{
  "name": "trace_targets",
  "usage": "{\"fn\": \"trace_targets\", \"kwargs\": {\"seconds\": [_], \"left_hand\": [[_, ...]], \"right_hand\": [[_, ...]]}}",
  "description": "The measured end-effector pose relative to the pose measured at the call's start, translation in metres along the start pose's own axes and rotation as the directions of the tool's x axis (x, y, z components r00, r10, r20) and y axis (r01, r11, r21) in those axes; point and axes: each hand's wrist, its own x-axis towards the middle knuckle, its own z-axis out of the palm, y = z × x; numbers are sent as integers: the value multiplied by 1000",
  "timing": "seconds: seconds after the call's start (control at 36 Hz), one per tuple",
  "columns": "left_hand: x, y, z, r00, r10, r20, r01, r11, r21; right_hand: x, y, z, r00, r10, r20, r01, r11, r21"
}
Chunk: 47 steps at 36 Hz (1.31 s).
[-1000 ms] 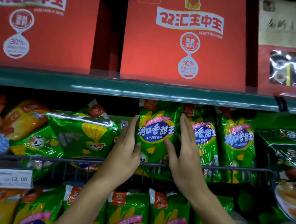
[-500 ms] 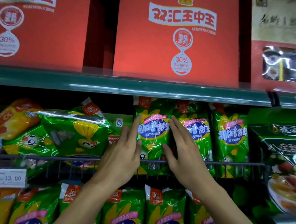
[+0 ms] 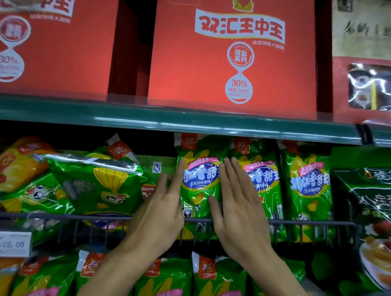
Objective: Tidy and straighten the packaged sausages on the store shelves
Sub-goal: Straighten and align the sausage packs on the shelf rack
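From the head camera, the person stands close to the store shelves. Both hands are up at the middle shelf, a little apart from each other, with a green sausage pack (image 3: 199, 182) standing between them. The left hand (image 3: 158, 213) has straight fingers laid flat along the pack's left edge. The right hand (image 3: 239, 209) also has straight fingers, flat along the pack's right edge and partly over the next green pack (image 3: 263, 174). Neither hand is gripping; they just press from the sides.

The pack stands upright behind the wire rail (image 3: 299, 222) at the front edge of the shelf, near the middle. A third upright pack (image 3: 308, 181) stands further to the right. To the left, a tilted green pack (image 3: 93, 181) lies leaning over, with orange packs (image 3: 19, 161) at the left end. Red boxes (image 3: 235, 55) sit on the shelf above, and more green packs (image 3: 217, 282) stand on the shelf below.

I think the step now is squaring this pack up. To do it well, push gently and evenly from both sides so it stays straight and faces front. The bag looks soft and shiny, so it may slip or crumple if squeezed hard. The tilted pack on the left looks like it needs fixing next.
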Motion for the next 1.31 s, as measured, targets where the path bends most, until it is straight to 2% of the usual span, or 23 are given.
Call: {"fn": "trace_targets", "kwargs": {"seconds": [0.08, 0.17, 0.36, 0.47, 0.61, 0.69, 0.86, 0.97, 1.11, 1.19, 1.31], "left_hand": [[-3, 1, 2, 996, 76, -52, -68, 988, 136], [-4, 2, 4, 983, 179, -40, -167, 963, 210], [-4, 2, 10, 981, 194, -14, -182, 940, 287], [-4, 3, 11, 978, 207, -39, -189, 945, 267], [-8, 3, 6, 976, 204, -73, -190, 967, 169], [-25, -2, -2, 975, 220, -43, -215, 972, 96], [-88, -26, -34, 956, 288, 62, -295, 933, 208], [-118, -47, -64, 975, 221, 17, -219, 952, 215], [-133, -82, -106, 989, 93, -111, -74, 984, 163], [-129, -101, -126, 990, -2, -142, 12, 997, 70], [-121, -119, -140, 998, -42, -52, 40, 998, -51]], "right_hand": [[0, 0, -3, 1000, -27, 14, 27, 1000, -6], [0, 0, -3, 998, -59, 10, 59, 998, -13], [1, 3, 3, 997, -70, 41, 72, 997, -41], [2, 4, 0, 994, -85, 69, 86, 996, -15], [1, 2, -7, 997, -62, 48, 57, 993, 103], [-1, 5, -11, 995, -88, 42, 78, 976, 204], [-6, 5, -21, 993, -112, 30, 88, 897, 432], [-13, -19, -30, 993, -84, 82, 14, 775, 632], [-14, -64, -34, 968, -140, 207, -64, 660, 748], [-5, -88, -31, 948, -104, 302, -158, 668, 727], [5, -118, -25, 920, -35, 390, -250, 712, 656]]}}
